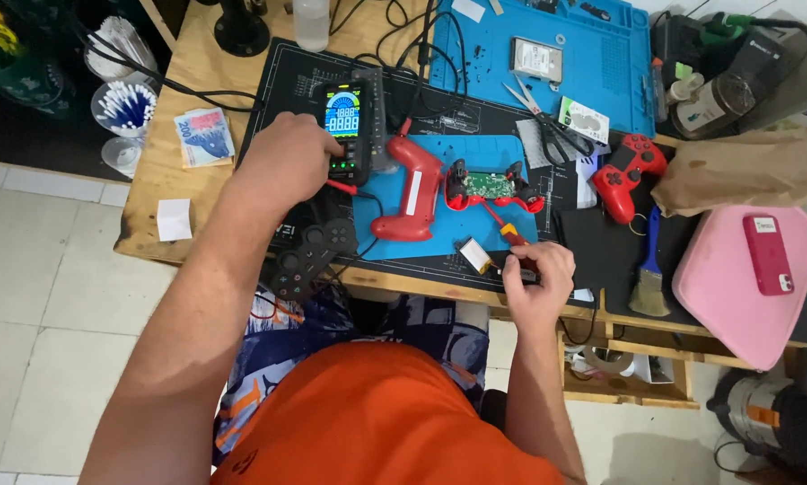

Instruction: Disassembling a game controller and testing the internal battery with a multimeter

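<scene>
My left hand point(287, 160) rests on the lower part of a black multimeter point(347, 126) with a lit colour screen, fingers on its buttons. My right hand point(538, 274) is closed around a red-tipped probe point(511, 235) near the desk's front edge, beside a small silver battery pack point(476, 255). An opened red game controller lies between the hands: its red shell point(410, 189) on the left, its half with a green circuit board point(489, 186) on the right, both on a small blue mat point(448, 216).
A black controller point(314, 256) sits at the front edge, a whole red controller point(628, 175) to the right. Scissors point(547, 126), a brush point(650, 269), a pink case with a pink phone point(767, 253), a hard drive point(536, 59) on a large blue mat, banknotes point(204, 136).
</scene>
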